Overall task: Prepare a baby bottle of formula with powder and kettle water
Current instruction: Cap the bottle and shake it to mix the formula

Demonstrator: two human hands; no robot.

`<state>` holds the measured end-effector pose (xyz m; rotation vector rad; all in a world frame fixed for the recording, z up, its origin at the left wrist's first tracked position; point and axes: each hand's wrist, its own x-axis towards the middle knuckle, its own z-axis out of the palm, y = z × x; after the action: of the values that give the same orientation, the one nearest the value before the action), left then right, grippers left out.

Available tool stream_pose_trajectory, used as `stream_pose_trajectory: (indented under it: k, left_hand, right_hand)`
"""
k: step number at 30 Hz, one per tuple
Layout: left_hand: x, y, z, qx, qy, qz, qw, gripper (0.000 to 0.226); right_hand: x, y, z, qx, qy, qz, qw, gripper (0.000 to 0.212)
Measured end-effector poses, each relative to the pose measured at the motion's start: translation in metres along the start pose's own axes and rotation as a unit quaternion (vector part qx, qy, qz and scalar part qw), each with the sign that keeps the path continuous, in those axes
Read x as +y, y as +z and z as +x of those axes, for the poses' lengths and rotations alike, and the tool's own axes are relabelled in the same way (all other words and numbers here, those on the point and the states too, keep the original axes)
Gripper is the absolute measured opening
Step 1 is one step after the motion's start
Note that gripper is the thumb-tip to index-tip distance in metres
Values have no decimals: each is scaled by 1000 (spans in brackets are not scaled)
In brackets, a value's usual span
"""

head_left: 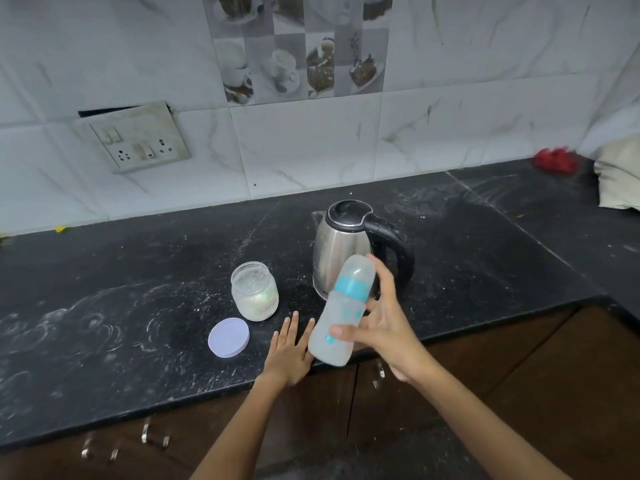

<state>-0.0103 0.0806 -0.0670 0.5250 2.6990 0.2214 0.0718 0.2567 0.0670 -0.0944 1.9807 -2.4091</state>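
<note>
My right hand (pixel 382 323) grips a capped baby bottle (pixel 341 311) with a blue collar, tilted in the air above the counter's front edge; it looks blurred and holds milky liquid. My left hand (pixel 289 351) lies flat on the black counter (pixel 138 323), fingers spread, just left of the bottle's base. Behind the bottle stands a steel kettle (pixel 341 244) with a black lid and handle. An uncapped jar of white powder (pixel 255 291) stands left of the kettle. Its pale round lid (pixel 229 337) lies flat on the counter in front of it.
A switch and socket plate (pixel 133 138) sits on the tiled wall at back left. A red cloth (pixel 554 161) and a pale bag (pixel 620 178) lie at the far right. Brown cabinet doors (pixel 519 393) with metal handles run under the counter's front edge.
</note>
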Motion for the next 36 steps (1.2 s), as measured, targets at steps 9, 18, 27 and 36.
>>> stream_pose_trajectory:
  k: [9, 18, 27, 36]
  left_hand:
    - [6, 6, 3, -3, 5, 14, 1000, 68]
    - [-1, 6, 2, -2, -1, 4, 1000, 70]
    - [0, 4, 1, -3, 1, 12, 1000, 69]
    - [-1, 2, 1, 7, 2, -7, 1000, 64]
  right_hand:
    - [7, 5, -10, 14, 23, 40, 999, 107]
    - [1, 8, -2, 1, 47, -2, 999, 100]
    - [1, 9, 2, 2, 43, -19, 999, 99]
    - [-2, 6, 7, 25, 47, -28, 998, 93]
